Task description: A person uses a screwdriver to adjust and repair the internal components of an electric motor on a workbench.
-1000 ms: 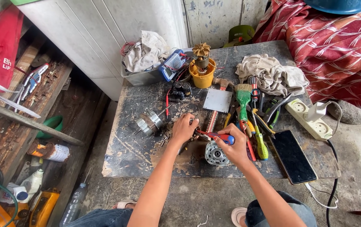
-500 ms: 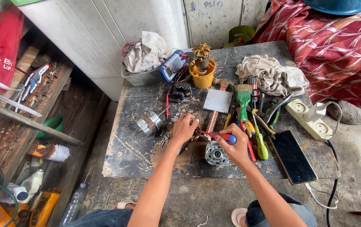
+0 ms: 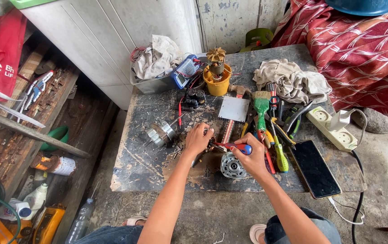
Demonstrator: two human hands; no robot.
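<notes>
Two hands: both reach from the bottom edge up to the middle of a dark, scratched bench (image 3: 153, 167), forearms angled toward each other.
Left hand (image 3: 198, 140): palm down, fingers curled over a small part on the bench; the part is hidden, so whether the grip is closed on it cannot be told.
Right hand (image 3: 253, 157): grip closed around a screwdriver (image 3: 237, 147) with a red and blue handle, its tip pointing left toward the left hand.
Motor (image 3: 233, 166): round metal piece lying just below the screwdriver, beside the right hand.
Open room: bare bench to the left of the left hand, up to the front and left edges.
Right side: a phone (image 3: 314, 168) lies near the front edge; a green brush (image 3: 261, 107) and loose tools crowd the space just beyond the right hand.
Further back: a white plate (image 3: 233, 108), a yellow cup (image 3: 217, 85) and a rag (image 3: 291, 81).
Left of hands: a small metal cylinder (image 3: 161, 133), well apart.
</notes>
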